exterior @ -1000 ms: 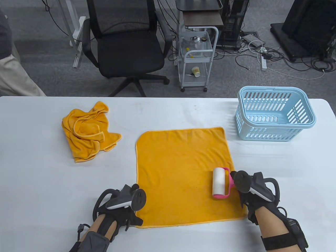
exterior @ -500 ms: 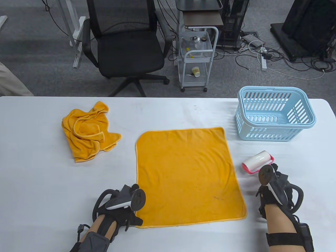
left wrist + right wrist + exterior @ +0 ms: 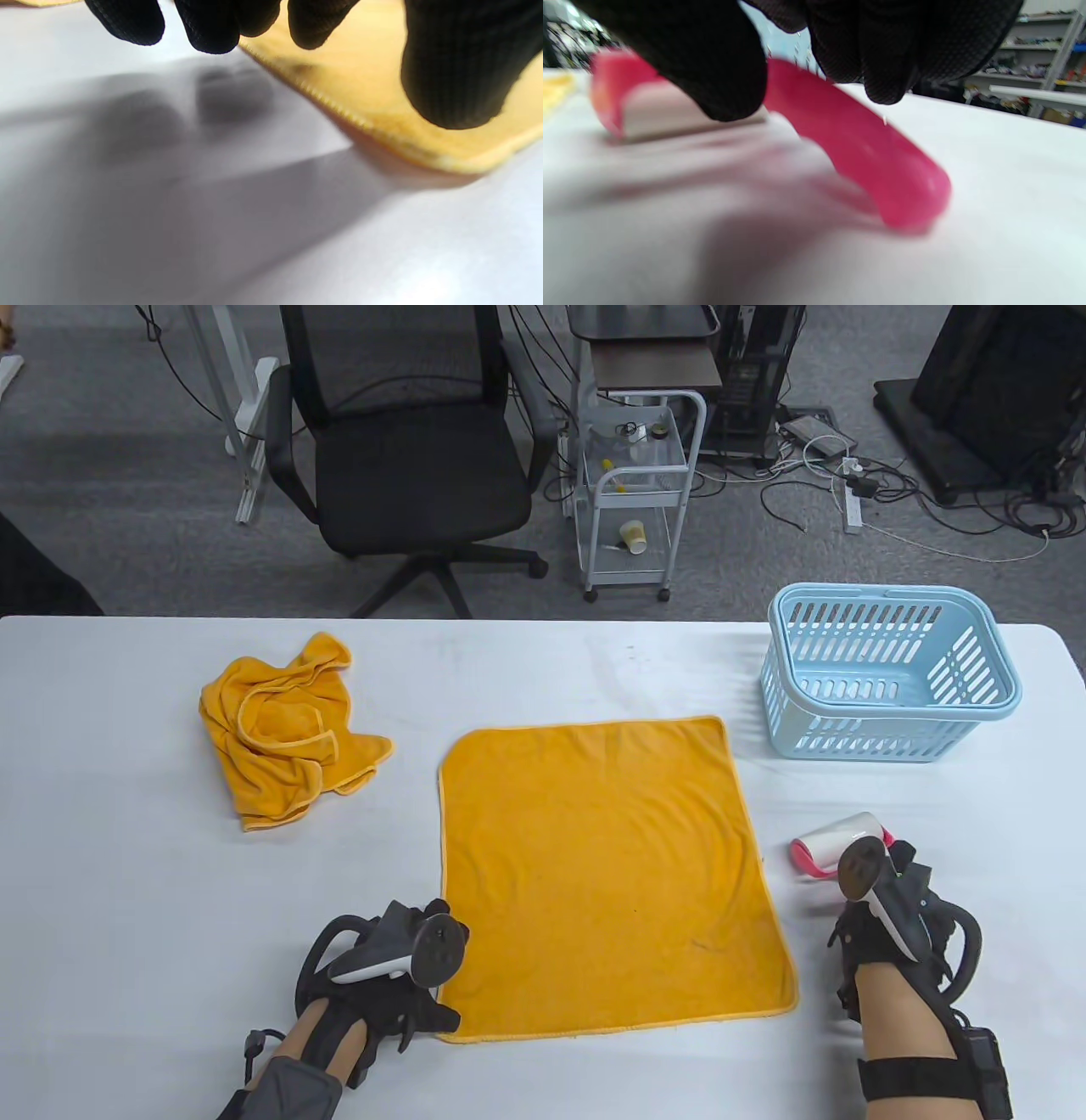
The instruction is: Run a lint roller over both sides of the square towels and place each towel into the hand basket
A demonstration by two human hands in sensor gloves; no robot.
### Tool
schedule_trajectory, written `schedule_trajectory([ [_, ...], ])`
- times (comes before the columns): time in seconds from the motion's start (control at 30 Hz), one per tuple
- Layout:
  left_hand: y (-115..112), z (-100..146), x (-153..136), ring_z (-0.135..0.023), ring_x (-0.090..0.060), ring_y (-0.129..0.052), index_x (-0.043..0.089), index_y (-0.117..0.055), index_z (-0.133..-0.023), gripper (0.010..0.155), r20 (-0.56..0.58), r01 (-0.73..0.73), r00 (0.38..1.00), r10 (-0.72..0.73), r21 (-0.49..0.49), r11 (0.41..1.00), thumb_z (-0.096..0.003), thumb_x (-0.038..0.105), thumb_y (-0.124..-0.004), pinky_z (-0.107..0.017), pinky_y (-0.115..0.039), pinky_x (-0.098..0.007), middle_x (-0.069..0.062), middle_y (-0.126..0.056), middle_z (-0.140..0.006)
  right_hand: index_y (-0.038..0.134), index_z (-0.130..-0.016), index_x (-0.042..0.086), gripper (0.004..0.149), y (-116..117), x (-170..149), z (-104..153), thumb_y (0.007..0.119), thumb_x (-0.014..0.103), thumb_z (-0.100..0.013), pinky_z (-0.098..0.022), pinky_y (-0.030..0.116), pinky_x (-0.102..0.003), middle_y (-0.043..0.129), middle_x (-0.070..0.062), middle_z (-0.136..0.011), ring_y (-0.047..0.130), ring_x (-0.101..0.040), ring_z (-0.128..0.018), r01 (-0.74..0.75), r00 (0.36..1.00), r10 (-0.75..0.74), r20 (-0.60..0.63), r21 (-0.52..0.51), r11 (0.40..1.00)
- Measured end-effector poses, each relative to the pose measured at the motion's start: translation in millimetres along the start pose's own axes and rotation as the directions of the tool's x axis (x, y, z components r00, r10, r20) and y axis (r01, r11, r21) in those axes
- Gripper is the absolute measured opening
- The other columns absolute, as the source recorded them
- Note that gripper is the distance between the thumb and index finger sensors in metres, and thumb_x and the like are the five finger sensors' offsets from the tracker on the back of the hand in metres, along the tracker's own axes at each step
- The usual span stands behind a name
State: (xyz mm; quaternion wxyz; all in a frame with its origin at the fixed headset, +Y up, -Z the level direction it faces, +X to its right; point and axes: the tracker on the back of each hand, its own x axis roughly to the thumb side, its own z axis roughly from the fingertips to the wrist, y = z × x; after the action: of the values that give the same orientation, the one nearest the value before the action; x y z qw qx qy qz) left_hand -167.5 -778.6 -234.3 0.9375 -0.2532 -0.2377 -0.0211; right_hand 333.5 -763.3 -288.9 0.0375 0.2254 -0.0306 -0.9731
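An orange square towel lies spread flat in the middle of the white table. A second orange towel sits crumpled at the left. My left hand hovers at the flat towel's near left corner, with loosely curled fingers over the table and the thumb over the towel, holding nothing. The lint roller, a white roll on a pink handle, lies on the table right of the towel. My right hand has thumb and fingers curled around the pink handle. The light blue hand basket holds nothing.
The basket stands at the table's far right. Beyond the far table edge are a black office chair, a small white cart and cables on the floor.
My right hand carried the lint roller off the towel's right side to the table beside it and lowered it there. The left hand lifted slightly at the towel's corner.
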Motion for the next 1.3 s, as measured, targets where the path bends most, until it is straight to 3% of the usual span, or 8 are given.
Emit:
schedule_trajectory([
  [0.17,5.3,5.2,12.2,-0.109,-0.041,-0.057,0.036,-0.069,-0.100,0.076,0.070,0.044,0.996,-0.048,0.058,0.997,-0.0320,0.064,-0.091,-0.074,-0.052,-0.070,-0.009,-0.043,-0.121,0.046,-0.111,0.010,0.080,-35.6,19.1,28.0,0.089,0.039,-0.050,-0.061,0.063,-0.069,0.060,-0.024,-0.108,0.072,-0.053,-0.092,0.083,0.967,-0.065,0.244,-0.062,0.995],
  [0.2,5.5,5.4,16.2,-0.108,-0.040,-0.061,0.037,-0.072,-0.097,0.073,0.083,0.069,0.994,-0.074,0.063,0.996,-0.0318,0.063,-0.091,-0.074,-0.053,-0.070,-0.008,-0.048,-0.120,0.047,-0.112,0.013,0.078,-41.0,26.8,34.7,0.088,0.039,-0.051,-0.063,0.062,-0.069,0.062,-0.022,-0.108,0.073,-0.050,-0.092,0.076,0.924,-0.068,0.376,-0.007,0.997],
  [0.37,0.0,1.8,29.4,-0.099,-0.033,-0.074,0.039,-0.080,-0.086,0.061,0.130,0.104,0.986,-0.108,0.031,0.994,-0.0314,0.062,-0.093,-0.074,-0.057,-0.068,-0.001,-0.065,-0.112,0.080,-0.097,0.017,0.053,-27.7,53.1,49.1,0.094,0.033,-0.049,-0.063,0.064,-0.068,0.083,-0.013,-0.097,0.085,-0.044,-0.084,-0.080,0.768,-0.144,0.624,0.316,0.945],
  [0.53,-5.9,-1.5,31.3,-0.100,-0.032,-0.073,0.036,-0.079,-0.086,0.066,0.122,0.138,0.983,-0.136,-0.012,0.990,-0.0280,0.064,-0.094,-0.073,-0.062,-0.064,0.000,-0.062,-0.113,0.093,-0.086,0.018,0.054,-3.3,69.5,54.8,0.103,0.041,-0.038,-0.061,0.067,-0.069,0.091,-0.012,-0.093,0.085,-0.044,-0.087,-0.246,0.739,-0.090,0.667,0.391,0.887],
  [0.73,-10.7,-3.3,38.3,-0.101,-0.030,-0.069,0.038,-0.075,-0.083,0.062,0.095,0.242,0.966,-0.239,-0.025,0.970,-0.0287,0.059,-0.095,-0.073,-0.062,-0.063,0.003,-0.053,-0.114,0.087,-0.088,0.015,0.078,10.1,89.4,71.8,0.107,0.055,-0.025,-0.063,0.059,-0.073,0.074,-0.015,-0.103,0.064,-0.050,-0.100,-0.478,0.671,0.166,0.723,0.250,0.842],
  [0.9,-9.6,-3.2,36.1,-0.100,-0.029,-0.072,0.039,-0.081,-0.079,0.042,0.089,0.222,0.971,-0.220,-0.002,0.975,-0.0394,0.048,-0.093,-0.073,-0.063,-0.063,0.003,-0.058,-0.113,0.081,-0.082,0.017,0.067,18.7,100.1,77.0,0.106,0.048,-0.029,-0.065,0.055,-0.073,0.069,-0.012,-0.101,0.060,-0.050,-0.101,-0.565,0.627,0.304,0.717,0.150,0.812],
  [1.1,-5.8,-3.5,28.8,-0.099,-0.029,-0.075,0.038,-0.086,-0.077,0.033,0.097,0.135,0.986,-0.134,0.001,0.991,-0.0455,0.046,-0.088,-0.073,-0.063,-0.063,0.004,-0.063,-0.112,0.088,-0.076,0.019,0.042,16.8,98.1,71.9,0.101,0.037,-0.041,-0.067,0.055,-0.072,0.076,-0.011,-0.096,0.065,-0.047,-0.099,-0.499,0.654,0.253,0.713,0.156,0.852],
  [1.3,7.5,4.8,16.6,-0.095,-0.032,-0.085,0.034,-0.088,-0.081,0.034,0.080,0.044,0.995,-0.051,0.088,0.995,-0.0485,0.043,-0.082,-0.071,-0.065,-0.065,0.002,-0.077,-0.107,0.086,-0.082,0.020,0.039,8.2,75.5,50.2,0.094,0.034,-0.047,-0.066,0.055,-0.072,0.077,-0.012,-0.096,0.064,-0.047,-0.099,-0.267,0.752,-0.042,0.658,0.362,0.893],
])
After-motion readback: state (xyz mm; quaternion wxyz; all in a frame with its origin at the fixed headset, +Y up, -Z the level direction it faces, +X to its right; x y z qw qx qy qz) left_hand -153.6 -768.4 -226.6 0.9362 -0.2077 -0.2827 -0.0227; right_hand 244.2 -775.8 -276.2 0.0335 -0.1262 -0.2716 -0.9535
